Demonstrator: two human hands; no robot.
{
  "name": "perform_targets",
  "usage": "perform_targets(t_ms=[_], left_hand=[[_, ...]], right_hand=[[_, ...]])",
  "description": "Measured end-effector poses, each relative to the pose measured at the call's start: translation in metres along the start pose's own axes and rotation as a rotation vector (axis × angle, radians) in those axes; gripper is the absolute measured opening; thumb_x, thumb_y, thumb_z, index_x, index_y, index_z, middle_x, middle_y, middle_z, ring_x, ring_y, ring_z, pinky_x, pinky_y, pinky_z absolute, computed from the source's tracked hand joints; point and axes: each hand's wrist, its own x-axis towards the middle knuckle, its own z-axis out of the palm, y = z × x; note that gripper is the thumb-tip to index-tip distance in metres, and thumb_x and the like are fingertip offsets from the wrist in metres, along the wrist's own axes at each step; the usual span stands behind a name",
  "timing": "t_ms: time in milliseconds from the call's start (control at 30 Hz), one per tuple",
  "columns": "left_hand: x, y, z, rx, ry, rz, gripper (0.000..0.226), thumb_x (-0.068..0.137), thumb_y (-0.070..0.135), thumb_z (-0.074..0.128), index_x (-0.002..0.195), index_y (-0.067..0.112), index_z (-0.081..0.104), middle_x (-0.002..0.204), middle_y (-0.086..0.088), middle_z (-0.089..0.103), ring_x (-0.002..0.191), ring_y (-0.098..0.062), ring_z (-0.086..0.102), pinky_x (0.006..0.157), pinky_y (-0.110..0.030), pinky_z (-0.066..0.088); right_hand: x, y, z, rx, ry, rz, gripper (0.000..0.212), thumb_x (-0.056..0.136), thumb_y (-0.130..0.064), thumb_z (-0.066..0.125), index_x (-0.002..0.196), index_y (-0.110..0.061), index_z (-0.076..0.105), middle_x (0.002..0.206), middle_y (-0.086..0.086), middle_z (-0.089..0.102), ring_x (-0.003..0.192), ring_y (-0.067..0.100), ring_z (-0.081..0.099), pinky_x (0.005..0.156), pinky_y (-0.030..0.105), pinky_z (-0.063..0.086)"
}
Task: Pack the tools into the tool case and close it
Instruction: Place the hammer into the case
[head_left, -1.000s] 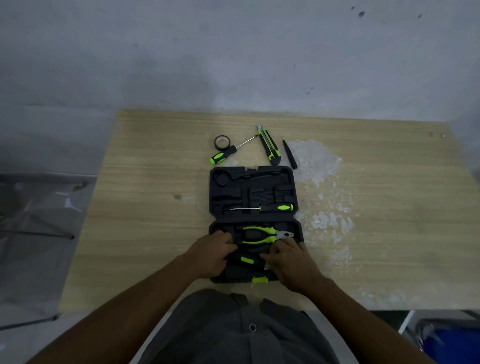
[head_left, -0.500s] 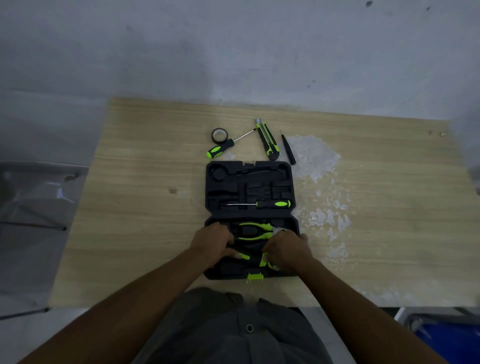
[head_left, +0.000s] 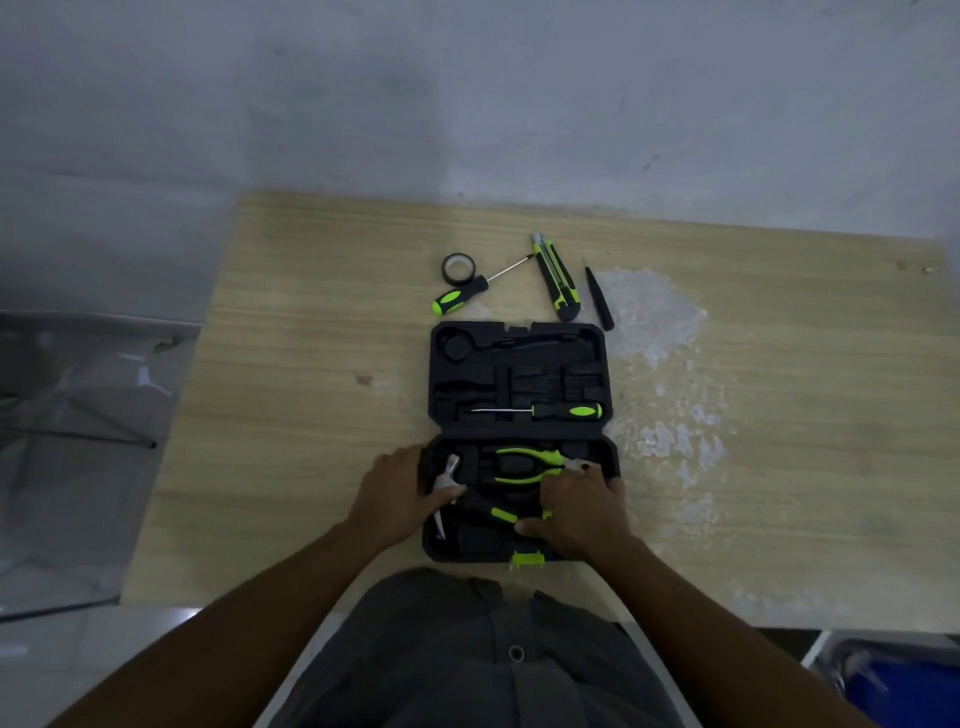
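Note:
The black tool case (head_left: 519, 338) lies open on the wooden table, its far half holding one screwdriver (head_left: 566, 411). Green-handled pliers (head_left: 524, 465) sit in the near half. A hammer (head_left: 496, 513) lies slantwise below them, with its metal head at the left. My left hand (head_left: 395, 493) rests at the case's left edge with its thumb on the hammer head. My right hand (head_left: 582, 509) covers the handle's right end. Behind the case lie a tape roll (head_left: 458, 268), a second screwdriver (head_left: 457, 299), a utility knife (head_left: 558, 278) and a thin black tool (head_left: 600, 301).
A green latch (head_left: 525, 558) sticks out of the case's near edge. White flaky patches (head_left: 649, 317) mark the table to the right of the case. A blue object (head_left: 909, 686) sits low at the right, beyond the table edge. A grey wall stands behind the table.
My hands have drawn slightly apart over the near half, uncovering the hammer's metal head at the left. The loose tools behind the case have not moved.

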Motion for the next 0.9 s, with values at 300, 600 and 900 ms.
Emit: perform_targets(t_ms=[300,600,900], left_hand=[[0.002,-0.006,0.005,-0.195,-0.134,0.041,0.066,0.083,0.055,0.060,0.135,0.019,0.038,0.131,-0.005,0.053,0.117,-0.021,0.051,0.095,-0.038,0.046],[0.011,-0.003,-0.020,-0.218,-0.280,0.073,0.066,0.081,0.043,0.070,0.133,0.017,0.037,0.123,0.002,0.054,0.106,-0.016,0.054,0.078,-0.029,0.044],[0.019,-0.006,-0.024,-0.170,-0.361,0.051,0.068,0.078,0.039,0.074,0.126,0.015,0.032,0.108,0.000,0.053,0.089,-0.016,0.053,0.057,-0.018,0.038]], right_hand=[[0.002,-0.009,-0.003,0.050,0.001,0.083,0.051,0.067,-0.068,0.067,0.088,-0.022,0.056,0.111,0.004,0.061,0.123,0.033,0.041,0.096,0.049,0.029],[0.009,-0.004,-0.008,0.000,-0.087,0.018,0.054,0.070,-0.075,0.058,0.064,-0.021,0.052,0.111,0.011,0.062,0.121,0.038,0.044,0.098,0.056,0.030],[0.011,-0.006,0.000,-0.062,-0.024,0.033,0.054,0.073,-0.074,0.053,0.072,-0.021,0.063,0.109,0.011,0.062,0.116,0.034,0.047,0.095,0.052,0.030]])
